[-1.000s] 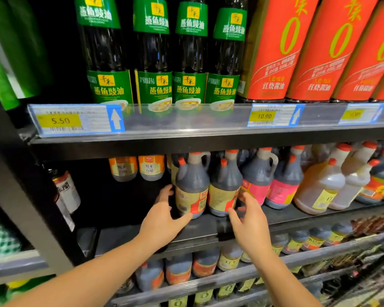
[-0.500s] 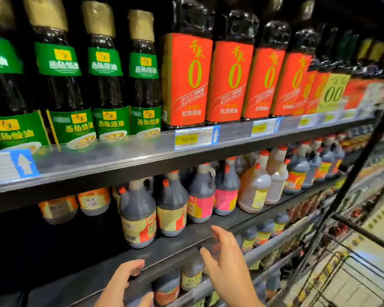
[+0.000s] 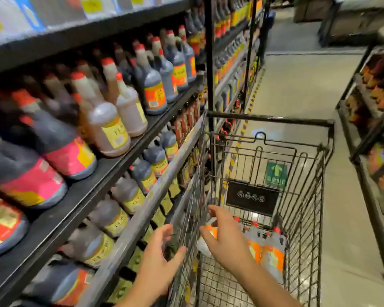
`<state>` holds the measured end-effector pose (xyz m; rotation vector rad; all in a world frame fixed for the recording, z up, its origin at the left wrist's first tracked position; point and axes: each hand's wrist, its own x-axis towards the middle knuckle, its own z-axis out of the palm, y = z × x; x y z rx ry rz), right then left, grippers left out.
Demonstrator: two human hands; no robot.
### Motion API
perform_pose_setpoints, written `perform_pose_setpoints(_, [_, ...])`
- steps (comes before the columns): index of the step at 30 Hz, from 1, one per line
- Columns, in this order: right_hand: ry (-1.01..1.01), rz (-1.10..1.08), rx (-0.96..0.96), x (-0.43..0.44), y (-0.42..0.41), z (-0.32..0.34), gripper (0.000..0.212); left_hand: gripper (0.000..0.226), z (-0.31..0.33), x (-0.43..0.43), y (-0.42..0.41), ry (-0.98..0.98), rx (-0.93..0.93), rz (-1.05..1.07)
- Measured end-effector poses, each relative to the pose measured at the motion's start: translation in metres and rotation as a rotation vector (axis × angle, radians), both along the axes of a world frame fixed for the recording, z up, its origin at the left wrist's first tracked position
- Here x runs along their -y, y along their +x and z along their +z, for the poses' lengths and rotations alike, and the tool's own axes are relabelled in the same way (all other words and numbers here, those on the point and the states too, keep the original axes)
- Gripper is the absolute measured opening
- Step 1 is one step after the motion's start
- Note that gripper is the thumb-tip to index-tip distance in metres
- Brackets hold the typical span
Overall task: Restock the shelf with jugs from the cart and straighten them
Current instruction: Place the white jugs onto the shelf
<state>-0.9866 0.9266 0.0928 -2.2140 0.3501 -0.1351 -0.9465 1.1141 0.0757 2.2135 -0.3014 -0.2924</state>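
Left hand (image 3: pixel 157 260) spread at the cart (image 3: pixel 268 118) left wall, right hand (image 3: pixel 226 242) spread over jugs (image 3: pixel 268 251) on cart floor, both hands empty. I'd grip one handle, lift clear of rim.

Open from above across the whole cart (image 3: pixel 268 118); free way straight down into its basket. Barred lower down, mid-basket, by jugs (image 3: pixel 273 255) standing close together; bare wire bottom at the cart's near end. Left of the cart, only a narrow gap, shut off from the basket by the wire wall (image 3: pixel 193 207) and hemmed by the shelf (image 3: pixel 111 165), crowded along its front with shelved jugs (image 3: pixel 111 129). Right of the cart, wide open floor (image 3: pixel 341 218) up to a rack (image 3: pixel 368 138).
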Motion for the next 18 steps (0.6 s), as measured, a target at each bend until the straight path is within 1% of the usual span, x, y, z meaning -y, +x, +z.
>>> perform_pose_setpoints(2, [0.021,-0.067,-0.064,0.030,-0.005,-0.033,0.054,0.051,-0.027,0.033,0.009,0.055,-0.037,-0.095])
perform_pose_setpoints(7, [0.065,-0.187,-0.260,0.094,-0.009,-0.127,0.061,0.057,-0.096,0.102,0.030,0.208,-0.088,-0.185])
perform_pose_setpoints(11, [0.083,-0.274,-0.406,0.130,-0.004,-0.202,0.064,0.056,-0.166,0.136,0.053,0.293,-0.181,-0.267])
perform_pose_setpoints(13, [0.104,-0.310,-0.496,0.142,-0.001,-0.237,0.064,0.056,-0.202,0.149,0.065,0.337,-0.196,-0.297])
perform_pose_setpoints(15, [0.130,-0.352,-0.572,0.152,0.001,-0.270,0.067,0.052,-0.234,0.160,0.081,0.394,-0.208,-0.331])
perform_pose_setpoints(18, [0.144,-0.412,-0.651,0.163,0.007,-0.315,0.076,0.032,-0.280,0.176,0.108,0.371,-0.286,-0.446])
